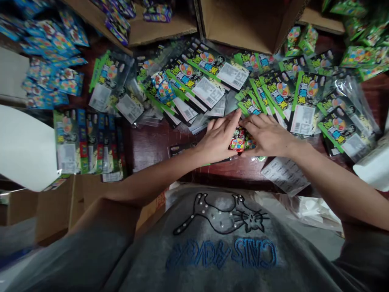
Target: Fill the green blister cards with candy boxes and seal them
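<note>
Cardboard box (174,32) holds purple packets (156,13); on dark-red worktop (146,142), left hand (218,136) and right hand (270,136) pinch red packet (236,142) beside green packet (249,143).

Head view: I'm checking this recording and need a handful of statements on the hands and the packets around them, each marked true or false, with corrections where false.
1. A red packet lies between the left hand and the right hand. True.
2. The left hand is inside a cardboard box. False: it is beside the red packet.
3. Blue packets are heaped at the right edge of the picture. False: the blue packets are at the upper left.
4. A white printed sheet lies between the right hand and the person's body. True.
5. The shirt is plain. False: the shirt bears a cat outline and blue lettering.
</note>
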The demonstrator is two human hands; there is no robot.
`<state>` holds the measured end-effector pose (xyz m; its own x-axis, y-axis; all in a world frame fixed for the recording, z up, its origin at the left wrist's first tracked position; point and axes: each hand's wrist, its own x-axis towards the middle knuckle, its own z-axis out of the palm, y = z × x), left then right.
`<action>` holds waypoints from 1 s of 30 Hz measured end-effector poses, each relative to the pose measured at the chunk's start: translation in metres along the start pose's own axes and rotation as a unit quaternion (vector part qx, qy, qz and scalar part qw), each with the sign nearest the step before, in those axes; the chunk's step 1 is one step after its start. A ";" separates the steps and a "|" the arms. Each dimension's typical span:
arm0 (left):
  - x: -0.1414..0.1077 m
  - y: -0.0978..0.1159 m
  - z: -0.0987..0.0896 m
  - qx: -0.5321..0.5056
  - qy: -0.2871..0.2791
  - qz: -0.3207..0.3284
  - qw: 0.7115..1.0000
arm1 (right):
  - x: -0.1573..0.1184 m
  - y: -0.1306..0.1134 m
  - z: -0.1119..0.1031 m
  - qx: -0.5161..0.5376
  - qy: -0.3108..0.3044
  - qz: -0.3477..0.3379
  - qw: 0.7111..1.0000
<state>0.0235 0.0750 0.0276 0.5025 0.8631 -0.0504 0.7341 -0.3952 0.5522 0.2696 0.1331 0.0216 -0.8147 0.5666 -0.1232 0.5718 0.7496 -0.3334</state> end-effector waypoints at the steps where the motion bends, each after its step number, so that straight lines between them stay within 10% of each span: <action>1: -0.007 0.000 -0.004 -0.004 0.002 -0.002 1.000 | 0.000 -0.004 0.003 -0.008 0.007 0.002 1.000; 10: -0.093 -0.026 -0.012 0.083 0.004 -0.089 0.993 | -0.009 -0.036 0.018 -0.002 0.070 0.044 0.997; 30: -0.090 -0.036 0.000 0.048 0.016 -0.007 0.999 | -0.013 -0.025 0.019 0.139 0.034 -0.064 0.988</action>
<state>-0.0476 0.0116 0.0121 0.4783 0.8777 -0.0310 0.7822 -0.4096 0.4695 0.2638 0.1007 0.0142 -0.8650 0.5017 -0.0025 0.4074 0.6995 -0.5871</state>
